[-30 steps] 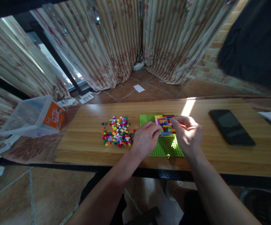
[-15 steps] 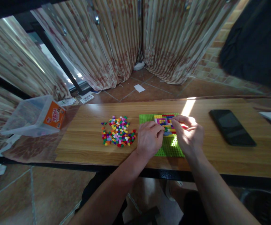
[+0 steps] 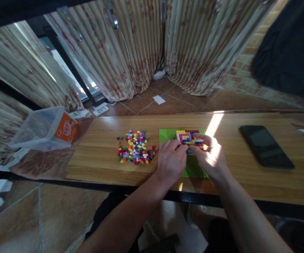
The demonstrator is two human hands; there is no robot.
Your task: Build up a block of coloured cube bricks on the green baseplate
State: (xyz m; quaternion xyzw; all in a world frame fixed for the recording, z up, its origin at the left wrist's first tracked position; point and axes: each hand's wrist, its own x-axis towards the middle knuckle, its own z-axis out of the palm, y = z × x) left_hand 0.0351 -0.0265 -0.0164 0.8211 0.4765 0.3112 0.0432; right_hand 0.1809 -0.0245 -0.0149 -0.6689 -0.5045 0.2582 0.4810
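A green studded baseplate (image 3: 167,134) lies on the wooden table (image 3: 241,175), with a block of small coloured bricks (image 3: 187,136) built at its far right part. My left hand (image 3: 171,161) rests on the plate's near left side, fingers curled and pinched toward the block's near edge. My right hand (image 3: 210,157) sits just right of it, fingers curled over the same edge, fingertips touching the bricks. What either pinch holds is hidden. A loose pile of small coloured bricks (image 3: 136,147) lies left of the plate.
A black phone (image 3: 266,146) lies flat on the table's right side. A clear plastic tub with an orange label (image 3: 46,129) stands off the table's left end. Striped curtains (image 3: 131,45) hang behind, over a tiled floor. A sunlit strip (image 3: 215,123) crosses the table.
Both hands have drawn closer together at the near edge of the brick block. The camera has shifted slightly, so everything sits a little lower and to the right.
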